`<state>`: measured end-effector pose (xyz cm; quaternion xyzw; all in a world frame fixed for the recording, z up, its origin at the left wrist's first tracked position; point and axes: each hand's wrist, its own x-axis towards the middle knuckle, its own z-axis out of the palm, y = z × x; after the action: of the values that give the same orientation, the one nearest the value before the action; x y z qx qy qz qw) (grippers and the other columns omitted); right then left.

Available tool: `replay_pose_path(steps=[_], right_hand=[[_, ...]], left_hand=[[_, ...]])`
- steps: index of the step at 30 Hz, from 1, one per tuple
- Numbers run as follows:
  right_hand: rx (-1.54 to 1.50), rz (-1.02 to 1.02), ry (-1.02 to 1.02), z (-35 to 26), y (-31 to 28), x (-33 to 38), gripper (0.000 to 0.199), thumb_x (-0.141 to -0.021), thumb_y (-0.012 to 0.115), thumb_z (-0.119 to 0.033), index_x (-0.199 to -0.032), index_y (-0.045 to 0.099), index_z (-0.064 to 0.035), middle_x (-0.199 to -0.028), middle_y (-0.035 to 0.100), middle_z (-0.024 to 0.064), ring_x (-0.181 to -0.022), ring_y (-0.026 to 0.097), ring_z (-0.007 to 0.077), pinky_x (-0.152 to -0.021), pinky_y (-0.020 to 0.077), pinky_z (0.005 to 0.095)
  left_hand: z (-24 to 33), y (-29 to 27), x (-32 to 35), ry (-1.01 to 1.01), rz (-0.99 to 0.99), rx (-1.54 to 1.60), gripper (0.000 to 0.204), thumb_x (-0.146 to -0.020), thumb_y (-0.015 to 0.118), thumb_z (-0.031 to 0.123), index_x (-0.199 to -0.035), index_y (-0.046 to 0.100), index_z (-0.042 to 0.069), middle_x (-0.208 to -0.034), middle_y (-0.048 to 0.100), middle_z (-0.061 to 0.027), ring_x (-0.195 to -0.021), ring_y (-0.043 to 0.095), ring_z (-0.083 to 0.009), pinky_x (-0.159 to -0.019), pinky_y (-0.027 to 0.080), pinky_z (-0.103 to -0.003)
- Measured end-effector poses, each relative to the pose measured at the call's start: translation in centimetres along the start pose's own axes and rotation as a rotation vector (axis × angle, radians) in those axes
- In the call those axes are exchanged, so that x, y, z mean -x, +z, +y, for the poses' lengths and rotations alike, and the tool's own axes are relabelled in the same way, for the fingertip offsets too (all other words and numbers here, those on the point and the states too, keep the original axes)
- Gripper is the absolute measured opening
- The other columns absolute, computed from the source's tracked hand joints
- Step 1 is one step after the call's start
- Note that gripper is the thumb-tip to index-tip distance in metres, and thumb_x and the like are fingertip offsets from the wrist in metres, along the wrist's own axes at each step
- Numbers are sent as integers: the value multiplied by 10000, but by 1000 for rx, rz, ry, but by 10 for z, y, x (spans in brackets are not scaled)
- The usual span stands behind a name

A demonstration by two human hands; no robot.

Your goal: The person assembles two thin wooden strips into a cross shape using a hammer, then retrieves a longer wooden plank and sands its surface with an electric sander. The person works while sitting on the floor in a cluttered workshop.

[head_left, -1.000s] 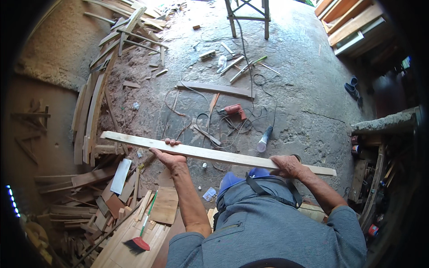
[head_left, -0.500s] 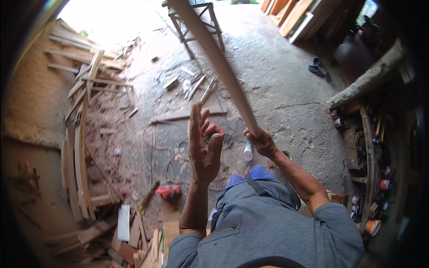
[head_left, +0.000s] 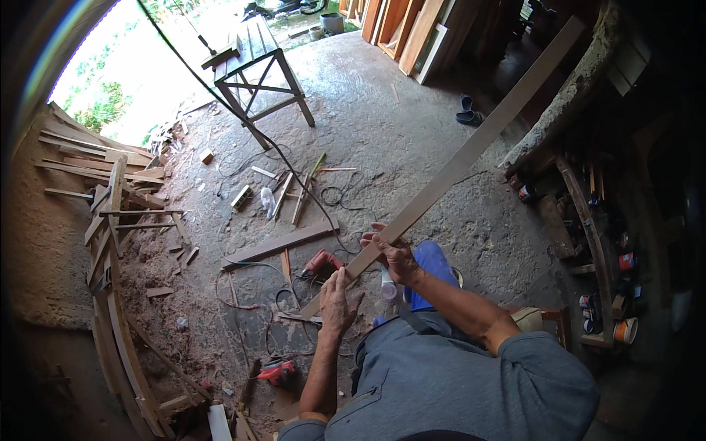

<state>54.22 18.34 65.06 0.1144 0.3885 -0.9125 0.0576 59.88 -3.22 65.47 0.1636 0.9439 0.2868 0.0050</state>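
Observation:
A long, flat wooden board [head_left: 460,169] slants across the view from my hands toward the upper right. My right hand [head_left: 397,259] grips it a short way above its lower end, fingers and thumb around its edges. My left hand [head_left: 336,305] is closed on the lower end, its fingers over the far edge and its thumb on the near side. Part of that end is hidden behind the left hand. On the floor just beyond the hands lies a red power tool [head_left: 321,262]. Beside my right hand stands a pale bottle-like container [head_left: 388,284].
A wooden trestle table [head_left: 257,62] stands ahead. Cables, wood offcuts and a dark beam [head_left: 279,245] lie on the floor. Another red power tool [head_left: 276,372] is near my left arm. Planks [head_left: 121,331] lean along the left; cluttered shelves [head_left: 585,242] line the right.
The board has swung from upper left to upper right. My left hand, open and apart from it before, has come down onto its lower end. The view has shifted too.

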Motion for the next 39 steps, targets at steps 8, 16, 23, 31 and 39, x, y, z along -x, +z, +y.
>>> replay_pose_path(steps=[8, 16, 23, 31, 39], right_hand=[[-95, 171, 327, -25, -72, -106, 457, -1016, 697, -278, -1393, 516, -93, -1210, 698, 108, -1072, 722, 286, -894, 615, 459], [22, 97, 307, -161, -148, -273, 329, -1046, 628, -283, -1306, 551, -96, -1227, 687, 111, -1081, 707, 271, -941, 597, 481], [172, 27, 222, -263, -137, -399, 365, -1045, 591, -189, -1372, 462, -92, -1208, 688, 133, -994, 735, 237, -823, 658, 429], [380, -202, 471, -206, -98, -466, 402, -1031, 586, -185, -1389, 436, -78, -1197, 680, 106, -1044, 701, 210, -846, 630, 413], [844, -744, 918, -168, -91, -528, 503, -1031, 633, -362, -1403, 499, -51, -1280, 643, 124, -1069, 685, 241, -894, 579, 409]], left_hand=[[17, 33, -78, -169, -106, -39, 528, -880, 769, 320, -1284, 584, 35, -1137, 675, -195, -976, 676, -400, -814, 547, -469], [88, 77, -175, -541, 59, 109, 459, -797, 824, 219, -1197, 650, 74, -1094, 703, -142, -1019, 687, -364, -876, 542, -432], [97, 77, -227, -673, 25, 251, 471, -820, 801, 186, -1246, 640, 65, -1134, 695, -159, -1056, 681, -370, -925, 536, -429], [107, 127, -389, -667, 247, 217, 598, -874, 725, 138, -1428, 517, 51, -1247, 645, -223, -1146, 644, -408, -983, 520, -464], [81, 174, -471, -971, 499, 447, 531, -900, 683, 145, -1401, 529, 59, -1267, 630, -247, -1162, 628, -435, -988, 507, -482]])
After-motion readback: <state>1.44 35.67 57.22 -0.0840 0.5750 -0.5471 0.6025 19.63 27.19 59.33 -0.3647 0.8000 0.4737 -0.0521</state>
